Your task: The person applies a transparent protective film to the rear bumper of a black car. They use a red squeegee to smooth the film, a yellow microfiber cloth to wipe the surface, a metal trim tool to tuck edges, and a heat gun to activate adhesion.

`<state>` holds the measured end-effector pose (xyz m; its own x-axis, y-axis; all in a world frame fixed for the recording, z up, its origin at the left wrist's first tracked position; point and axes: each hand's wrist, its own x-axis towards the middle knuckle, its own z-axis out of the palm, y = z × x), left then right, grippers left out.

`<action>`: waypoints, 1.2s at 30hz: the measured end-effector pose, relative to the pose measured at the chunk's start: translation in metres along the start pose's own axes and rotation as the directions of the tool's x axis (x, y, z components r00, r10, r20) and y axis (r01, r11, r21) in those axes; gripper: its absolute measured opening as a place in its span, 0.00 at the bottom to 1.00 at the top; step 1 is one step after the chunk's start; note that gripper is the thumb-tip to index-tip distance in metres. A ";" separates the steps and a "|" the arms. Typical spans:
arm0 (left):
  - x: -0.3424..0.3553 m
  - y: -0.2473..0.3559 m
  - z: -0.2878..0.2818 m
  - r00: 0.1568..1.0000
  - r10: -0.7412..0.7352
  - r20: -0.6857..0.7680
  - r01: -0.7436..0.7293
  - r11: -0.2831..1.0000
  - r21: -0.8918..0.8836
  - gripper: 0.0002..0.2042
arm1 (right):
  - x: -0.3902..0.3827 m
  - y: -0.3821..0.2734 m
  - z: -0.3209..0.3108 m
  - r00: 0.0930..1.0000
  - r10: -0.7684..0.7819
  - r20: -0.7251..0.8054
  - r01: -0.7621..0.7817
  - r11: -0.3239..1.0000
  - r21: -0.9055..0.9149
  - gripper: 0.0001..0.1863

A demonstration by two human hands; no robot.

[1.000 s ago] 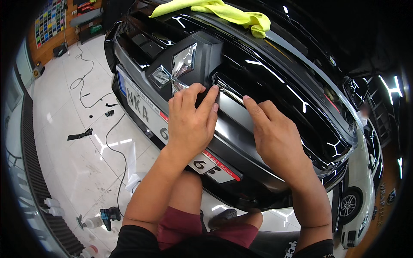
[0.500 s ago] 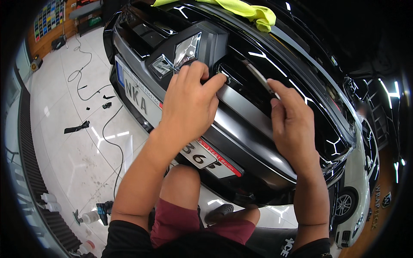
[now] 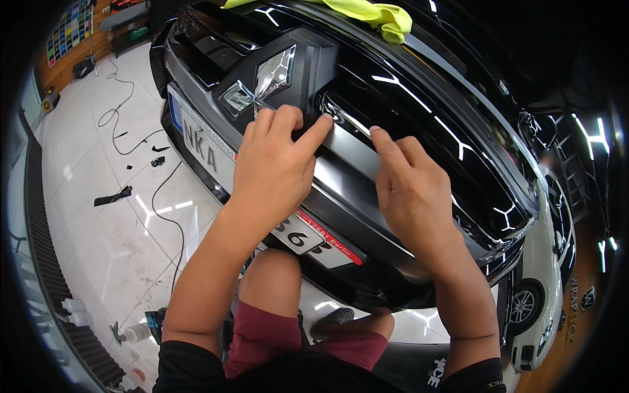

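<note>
My left hand (image 3: 275, 160) rests on the car's grey front trim (image 3: 357, 156), just below the chrome diamond emblem (image 3: 275, 72). Its thumb is spread from the curled fingers and touches the inner end of the trim strip beside the emblem housing. Between thumb and index finger, my right hand (image 3: 413, 187) pinches a slim silvery knife (image 3: 355, 124). The knife slants toward my left thumb, along the upper edge of the trim. Its tip lies close to a small shiny dark edge there; whether it touches is hard to make out.
A yellow-green cloth (image 3: 386, 19) lies on the hood. Below the trim is the licence plate (image 3: 200, 141). Cables (image 3: 157, 196) and dark scraps (image 3: 114, 195) are on the tiled floor at left, with a spray bottle (image 3: 134, 333) nearer. A white car (image 3: 534, 308) stands at right.
My right hand has moved left and brought the knife down to the trim's inner end, near my left thumb. My left hand stays at the trim. The whole view has shifted slightly.
</note>
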<state>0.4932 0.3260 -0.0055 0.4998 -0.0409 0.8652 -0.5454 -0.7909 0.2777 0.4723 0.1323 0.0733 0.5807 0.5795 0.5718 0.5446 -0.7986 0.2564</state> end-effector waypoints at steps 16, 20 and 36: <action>-0.003 -0.002 0.000 1.000 -0.005 -0.004 0.005 1.000 -0.030 0.26 | 0.005 -0.003 -0.006 0.993 -0.048 0.108 0.057 0.995 -0.080 0.24; -0.004 0.000 -0.001 1.000 -0.019 0.007 0.019 1.000 -0.018 0.26 | 0.007 -0.005 -0.004 0.993 -0.046 0.106 0.058 0.991 -0.123 0.23; -0.008 -0.004 0.001 1.000 -0.008 0.001 0.008 0.999 -0.031 0.26 | 0.008 -0.007 0.001 0.992 -0.067 0.105 0.079 0.991 -0.110 0.24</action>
<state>0.4922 0.3286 -0.0136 0.5048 -0.0346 0.8625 -0.5617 -0.7719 0.2978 0.4742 0.1425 0.0753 0.6032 0.6457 0.4681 0.5185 -0.7635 0.3850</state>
